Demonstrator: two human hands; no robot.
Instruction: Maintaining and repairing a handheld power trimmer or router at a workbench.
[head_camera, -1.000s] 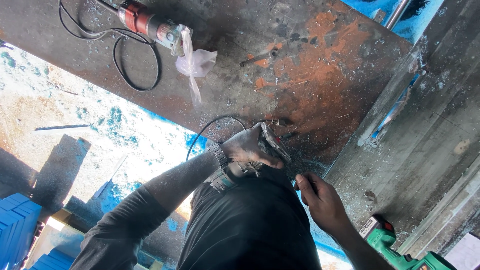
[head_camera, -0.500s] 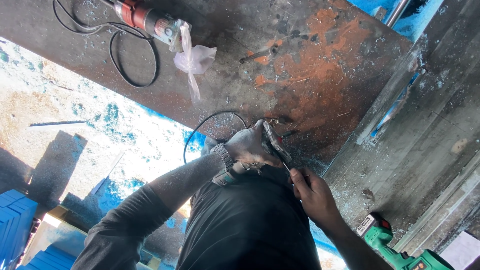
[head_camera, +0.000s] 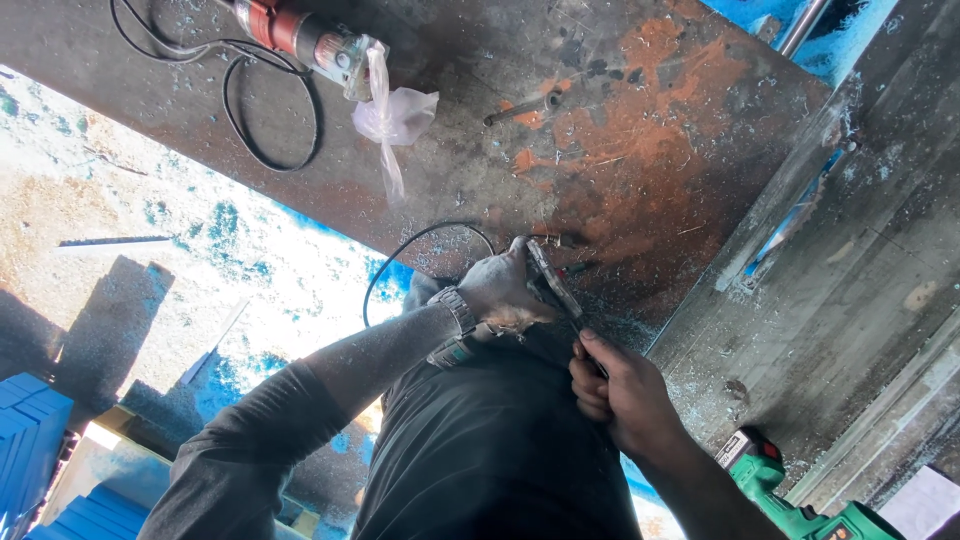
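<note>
Hands have drawn together: right hand (head_camera: 612, 392) now grasps the flat metal piece (head_camera: 549, 278) beside the left hand's (head_camera: 500, 285) grip.

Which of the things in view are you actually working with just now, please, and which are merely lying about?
In hand:
left hand on a flat grey metal piece
right hand at that piece's lower end
black cable looping beside the left hand

Lying about:
red and silver power tool with its black cord
clear plastic bag
green cordless tool
rusty metal table
</note>
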